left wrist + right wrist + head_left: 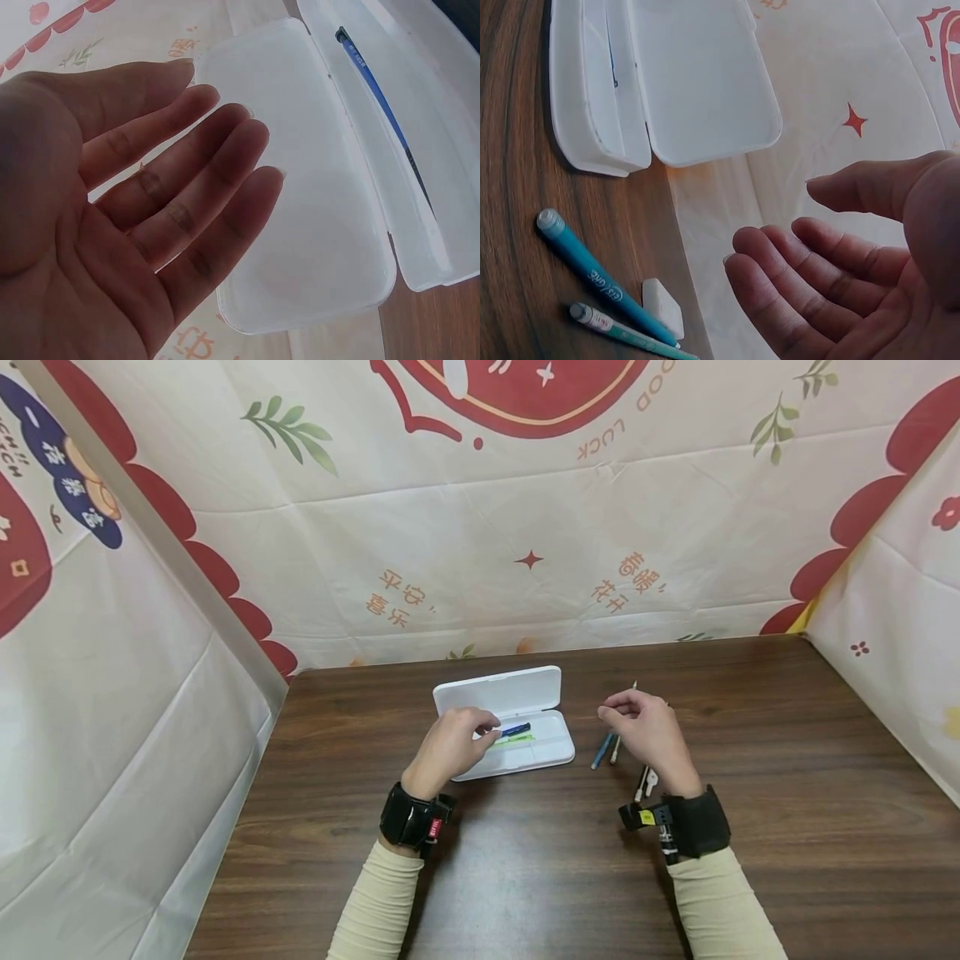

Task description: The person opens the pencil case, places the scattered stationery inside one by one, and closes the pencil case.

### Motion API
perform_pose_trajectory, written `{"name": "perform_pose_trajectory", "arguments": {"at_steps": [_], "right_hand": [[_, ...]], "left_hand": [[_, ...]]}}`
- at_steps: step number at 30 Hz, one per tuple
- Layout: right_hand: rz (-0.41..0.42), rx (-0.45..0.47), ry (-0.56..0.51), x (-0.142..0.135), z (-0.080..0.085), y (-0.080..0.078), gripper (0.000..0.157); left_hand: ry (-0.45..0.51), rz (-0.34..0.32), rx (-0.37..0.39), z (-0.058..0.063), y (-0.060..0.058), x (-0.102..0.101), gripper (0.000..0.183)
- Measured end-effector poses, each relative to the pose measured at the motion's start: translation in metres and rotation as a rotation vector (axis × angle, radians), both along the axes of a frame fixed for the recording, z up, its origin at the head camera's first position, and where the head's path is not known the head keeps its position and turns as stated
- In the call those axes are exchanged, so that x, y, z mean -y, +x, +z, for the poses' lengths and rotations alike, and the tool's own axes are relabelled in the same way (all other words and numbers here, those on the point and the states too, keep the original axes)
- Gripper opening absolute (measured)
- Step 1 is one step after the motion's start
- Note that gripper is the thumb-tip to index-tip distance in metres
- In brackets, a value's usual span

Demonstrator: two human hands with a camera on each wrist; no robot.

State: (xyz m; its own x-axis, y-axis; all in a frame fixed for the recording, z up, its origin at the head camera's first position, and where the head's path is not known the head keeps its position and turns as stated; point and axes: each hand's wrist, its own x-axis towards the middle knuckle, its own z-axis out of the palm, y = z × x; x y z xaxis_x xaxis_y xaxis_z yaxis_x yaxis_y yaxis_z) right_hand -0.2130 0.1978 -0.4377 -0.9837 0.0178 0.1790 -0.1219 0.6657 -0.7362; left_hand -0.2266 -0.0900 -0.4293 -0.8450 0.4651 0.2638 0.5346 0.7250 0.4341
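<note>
A white pencil case [551, 747] lies on the table with its lid [502, 691] raised. Inside it are a blue pen [516, 729] and a light green pen [521, 739]. Over the left part of the case hovers my left hand [450, 743], its fingers loosely bent and nothing between them in the left wrist view. My right hand [651, 733], likewise holding nothing, is above some loose writing tools right of the case. Among these, the right wrist view shows a teal pen [604, 277], a thinner pale green one [630, 336] and a white eraser [662, 307].
Below my right hand, a slim dark pen [641, 783] lies beside a small white item [651, 781], partly hidden by the wrist. A printed cloth [465, 543] hangs behind the brown wooden table [525, 860], with more cloth along both sides.
</note>
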Motion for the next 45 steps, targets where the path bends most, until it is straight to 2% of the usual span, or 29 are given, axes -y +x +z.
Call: {"name": "perform_pose_trajectory", "arguments": {"at_steps": [9, 18, 29, 41, 45], "right_hand": [[-0.028, 0.106, 0.014, -0.008, 0.0, -0.003, 0.029], [-0.065, 0.135, 0.066, -0.012, -0.003, -0.007, 0.026], [-0.101, 0.231, 0.151, -0.013, -0.007, -0.009, 0.029], [-0.087, 0.262, 0.206, -0.018, -0.011, -0.012, 0.02], [-0.081, 0.282, 0.221, -0.02, -0.013, -0.015, 0.026]], "left_hand": [[0.002, -0.007, 0.006, 0.003, 0.0, 0.001, 0.015], [0.005, -0.015, 0.002, 0.005, -0.001, 0.003, 0.016], [0.003, -0.027, -0.008, 0.005, -0.001, 0.002, 0.015], [0.0, -0.02, 0.008, 0.004, 0.001, 0.002, 0.015], [-0.003, -0.016, 0.014, 0.005, 0.001, 0.002, 0.016]]}}
